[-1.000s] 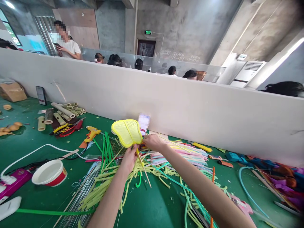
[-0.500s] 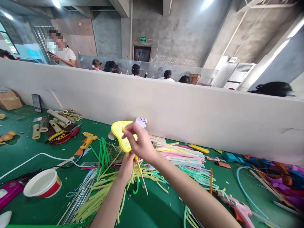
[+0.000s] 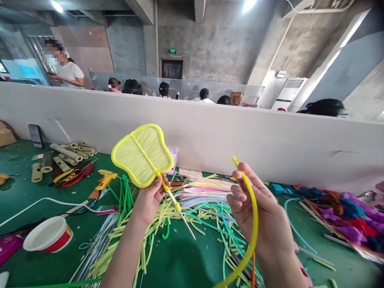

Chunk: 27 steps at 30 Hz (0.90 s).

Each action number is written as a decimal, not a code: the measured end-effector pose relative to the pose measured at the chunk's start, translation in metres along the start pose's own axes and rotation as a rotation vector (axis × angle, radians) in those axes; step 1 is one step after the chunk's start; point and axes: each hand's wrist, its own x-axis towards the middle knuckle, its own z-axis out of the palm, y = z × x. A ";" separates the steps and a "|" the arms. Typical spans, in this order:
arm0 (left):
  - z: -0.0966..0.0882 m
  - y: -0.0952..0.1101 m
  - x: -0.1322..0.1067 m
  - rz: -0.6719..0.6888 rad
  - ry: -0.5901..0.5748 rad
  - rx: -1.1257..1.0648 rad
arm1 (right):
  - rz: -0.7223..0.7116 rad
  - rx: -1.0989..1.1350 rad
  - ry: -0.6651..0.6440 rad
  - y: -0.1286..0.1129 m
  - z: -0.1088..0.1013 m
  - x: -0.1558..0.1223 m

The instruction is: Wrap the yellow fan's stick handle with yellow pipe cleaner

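Observation:
My left hand [image 3: 149, 199] is closed round the stick handle of a small yellow fan [image 3: 140, 154], holding it up over the green table [image 3: 186, 260]. The fan has a yellow rim and a pale woven face. My right hand [image 3: 258, 212] is raised to the right of it, palm toward me, fingers curled round a long yellow strip [image 3: 254, 224] that bends down past my wrist. Under both hands lies a heap of yellow, green and pink strips [image 3: 207, 192].
A white partition [image 3: 240, 140] runs along the table's far edge, with other people beyond it. On the left lie bamboo tubes [image 3: 64, 152], pliers [image 3: 72, 177], a yellow glue gun [image 3: 103, 180], a white cable and a red-and-white bowl [image 3: 48, 239]. Coloured material [image 3: 348, 212] is piled at right.
My left hand has lifted the fan higher and to the left. My right hand left the fan, moved right and now holds a long yellow strip. The view has shifted a little to the right.

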 end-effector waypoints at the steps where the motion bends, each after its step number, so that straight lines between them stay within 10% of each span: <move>1: 0.007 0.001 -0.006 -0.012 -0.024 -0.017 | 0.039 0.014 0.038 0.007 -0.009 -0.003; 11: 0.046 -0.008 -0.047 -0.327 -0.214 -0.490 | -0.060 -0.264 0.077 0.047 -0.015 -0.054; 20: 0.048 -0.016 -0.045 -0.231 -0.271 -0.294 | -0.246 -0.845 0.008 0.041 0.004 -0.077; 27: 0.049 -0.016 -0.048 -0.208 -0.318 -0.292 | -0.451 -0.835 -0.130 0.041 0.003 -0.069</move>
